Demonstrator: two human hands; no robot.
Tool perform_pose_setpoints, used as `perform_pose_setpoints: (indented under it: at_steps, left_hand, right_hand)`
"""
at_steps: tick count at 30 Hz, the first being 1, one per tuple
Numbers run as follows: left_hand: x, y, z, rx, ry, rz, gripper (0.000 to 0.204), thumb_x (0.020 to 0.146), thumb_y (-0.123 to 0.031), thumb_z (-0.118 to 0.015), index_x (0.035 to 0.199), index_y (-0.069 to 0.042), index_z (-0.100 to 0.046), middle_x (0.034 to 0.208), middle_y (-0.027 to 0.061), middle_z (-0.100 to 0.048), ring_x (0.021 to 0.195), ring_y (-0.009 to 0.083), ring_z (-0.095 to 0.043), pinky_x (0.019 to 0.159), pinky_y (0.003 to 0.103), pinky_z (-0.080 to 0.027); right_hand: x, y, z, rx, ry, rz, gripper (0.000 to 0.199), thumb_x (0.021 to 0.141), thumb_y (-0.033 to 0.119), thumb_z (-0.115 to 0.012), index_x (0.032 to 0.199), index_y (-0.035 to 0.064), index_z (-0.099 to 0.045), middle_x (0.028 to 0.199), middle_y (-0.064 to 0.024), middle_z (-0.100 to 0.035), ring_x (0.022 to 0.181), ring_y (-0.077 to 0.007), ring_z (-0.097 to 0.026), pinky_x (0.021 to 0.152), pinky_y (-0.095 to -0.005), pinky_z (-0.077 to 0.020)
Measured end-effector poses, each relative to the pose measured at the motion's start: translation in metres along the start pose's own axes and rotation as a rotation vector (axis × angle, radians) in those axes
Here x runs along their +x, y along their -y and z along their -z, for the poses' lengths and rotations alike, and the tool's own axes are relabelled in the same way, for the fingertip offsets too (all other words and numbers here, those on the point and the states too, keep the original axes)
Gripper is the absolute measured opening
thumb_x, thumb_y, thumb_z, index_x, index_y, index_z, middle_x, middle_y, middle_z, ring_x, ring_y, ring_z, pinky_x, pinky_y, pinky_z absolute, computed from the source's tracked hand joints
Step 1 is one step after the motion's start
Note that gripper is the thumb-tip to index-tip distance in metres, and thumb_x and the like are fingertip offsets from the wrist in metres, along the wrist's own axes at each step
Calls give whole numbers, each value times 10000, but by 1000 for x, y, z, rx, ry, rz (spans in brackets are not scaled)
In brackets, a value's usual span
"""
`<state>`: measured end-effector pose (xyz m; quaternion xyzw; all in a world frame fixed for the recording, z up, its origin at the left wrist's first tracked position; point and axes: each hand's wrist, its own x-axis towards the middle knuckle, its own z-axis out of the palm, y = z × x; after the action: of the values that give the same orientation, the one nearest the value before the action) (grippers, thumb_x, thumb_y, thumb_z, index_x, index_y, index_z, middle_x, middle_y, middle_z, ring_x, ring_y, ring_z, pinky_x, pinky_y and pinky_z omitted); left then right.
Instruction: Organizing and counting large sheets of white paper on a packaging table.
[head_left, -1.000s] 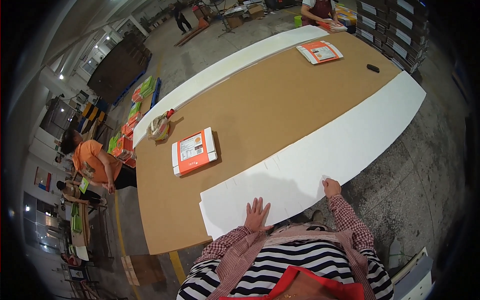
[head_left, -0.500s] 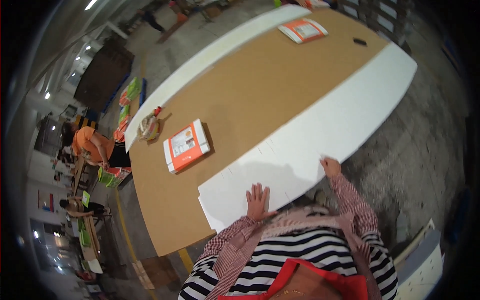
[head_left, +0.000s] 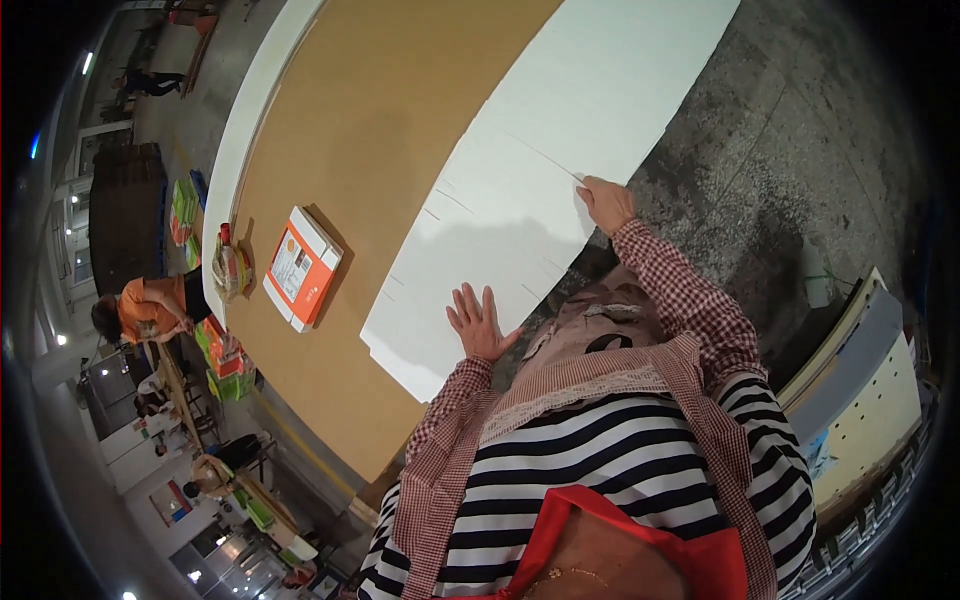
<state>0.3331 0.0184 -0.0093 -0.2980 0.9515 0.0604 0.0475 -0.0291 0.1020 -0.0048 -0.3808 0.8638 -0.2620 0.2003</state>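
Note:
A large white cardboard sheet [head_left: 480, 240] with several short slits lies along the near side of the brown board on the table. My left hand [head_left: 477, 325] rests flat on the sheet near its left end, fingers spread. Over the sheet's near edge, my right hand [head_left: 606, 204] is closed, its fingertips at the end of a long thin slit in the cardboard. What those fingers hold is hidden. Beyond the sheet, a flat white and orange box [head_left: 302, 268] lies on the brown board [head_left: 370, 150].
Left of the box stands a clear wrapped bundle with a red top [head_left: 229, 262]. A person in an orange top [head_left: 150, 308] stands past the table's left end. Pale panels [head_left: 850, 390] lean at the lower right, near a whitish container [head_left: 816, 272] on the floor.
My view has turned and come closer, so the table sits more steeply in the picture. My right hand has moved farther along the slit; my left hand stays flat on the sheet.

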Motion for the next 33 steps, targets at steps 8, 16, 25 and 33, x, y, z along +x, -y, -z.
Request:
perform_pose_setpoints:
  at_steps: [8, 16, 25, 33]
  left_hand:
    - [0, -3, 5, 19, 23, -5, 1081, 717, -799, -486, 1501, -113, -197, 1553, 241, -26, 1432, 425, 8, 1076, 639, -13]
    - [1, -2, 5, -11, 30, 10, 1064, 718, -815, -454, 1495, -124, -226, 1556, 234, -13, 1434, 416, 27, 1089, 629, 11]
    - [-1, 3, 5, -26, 3, 16, 1052, 720, -818, -445, 1501, -149, -222, 1561, 222, -9, 1436, 413, 27, 1093, 622, 19]
    - [-3, 3, 5, -37, 0, 19, 1080, 700, -822, -473, 1507, -157, -205, 1567, 204, 10, 1440, 396, 43, 1092, 624, 29]
  right_hand:
    - [1, -2, -5, 68, -65, 15, 254, 914, 285, -517, 894, 50, -611, 843, -151, -638, 802, -360, -615, 696, -464, -487]
    - [4, -2, 5, 65, 74, -11, 226, 903, 267, -515, 901, 72, -628, 853, -152, -651, 822, -355, -619, 707, -456, -489]
    - [-6, 4, 10, 240, -81, -118, 170, 804, 214, -681, 894, 80, -626, 865, -111, -608, 812, -302, -623, 710, -416, -495]
    - [-7, 5, 10, 257, -186, -63, 181, 778, 156, -699, 919, 62, -635, 939, -119, -582, 858, -280, -624, 725, -380, -503]
